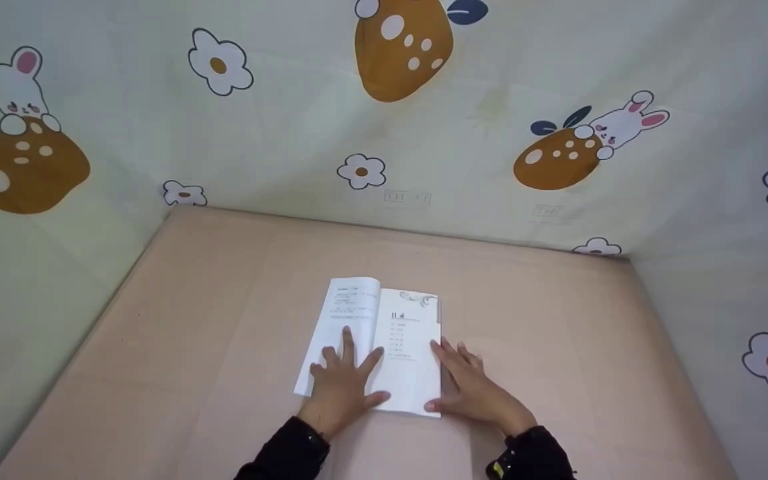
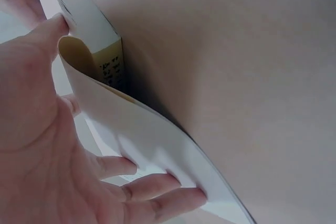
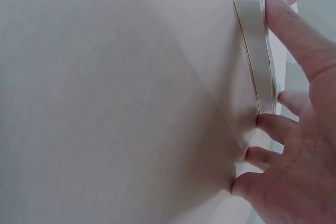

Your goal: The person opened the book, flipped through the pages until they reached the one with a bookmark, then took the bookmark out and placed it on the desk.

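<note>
A paperback book (image 1: 409,373) lies spread on the table, with a printed list on its right page and lines of text on its curved left page (image 1: 357,300). Across the left page and the fold rests my left hand (image 1: 339,387), fingers spread, its thumb on the lower right page. In the left wrist view its fingertips press the white leaf (image 2: 142,135), which bulges up from the table. My right hand (image 1: 477,393) is at the book's right edge. Its thumb (image 3: 286,19) touches the page near the lower corner, while other fingertips touch the side of the thick page block (image 3: 257,51) and the table.
The table (image 1: 257,267) has a pinkish-beige cover. Pale fabric walls (image 1: 291,133) with rabbits, flowers and brown fruit shapes enclose it at the back and both sides. Dark sleeves (image 1: 291,450) cover both forearms.
</note>
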Demonstrator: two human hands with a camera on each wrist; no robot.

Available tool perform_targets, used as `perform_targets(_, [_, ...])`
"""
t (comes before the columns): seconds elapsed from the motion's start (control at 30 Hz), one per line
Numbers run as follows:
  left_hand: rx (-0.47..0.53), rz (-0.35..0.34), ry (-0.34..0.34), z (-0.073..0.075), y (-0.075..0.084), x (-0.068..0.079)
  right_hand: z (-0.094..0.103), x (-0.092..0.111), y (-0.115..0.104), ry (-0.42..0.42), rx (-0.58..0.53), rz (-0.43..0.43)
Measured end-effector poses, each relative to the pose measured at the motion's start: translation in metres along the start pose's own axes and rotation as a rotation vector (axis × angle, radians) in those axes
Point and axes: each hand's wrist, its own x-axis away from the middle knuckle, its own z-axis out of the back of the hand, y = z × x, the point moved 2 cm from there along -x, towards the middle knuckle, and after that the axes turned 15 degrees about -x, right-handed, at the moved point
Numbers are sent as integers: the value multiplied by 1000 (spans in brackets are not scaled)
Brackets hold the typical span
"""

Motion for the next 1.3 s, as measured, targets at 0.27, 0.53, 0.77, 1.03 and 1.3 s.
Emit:
perform_targets(0.27, [-40, 7, 24, 4, 5, 4, 2, 3, 2, -45, 2, 63])
perform_targets(0.53, [-67, 16, 12, 2, 6, 3, 5, 4, 1, -74, 5, 45])
perform_targets(0.77, [-55, 17, -11, -2, 6, 1, 6, 3, -1, -76, 19, 9])
perform_targets(1.03, [-70, 11, -4, 2, 6, 1, 7, 3, -2, -65, 5, 14])
perform_targets(1.3, [-65, 22, -21, 3, 5, 1, 5, 1, -4, -45, 9, 26])
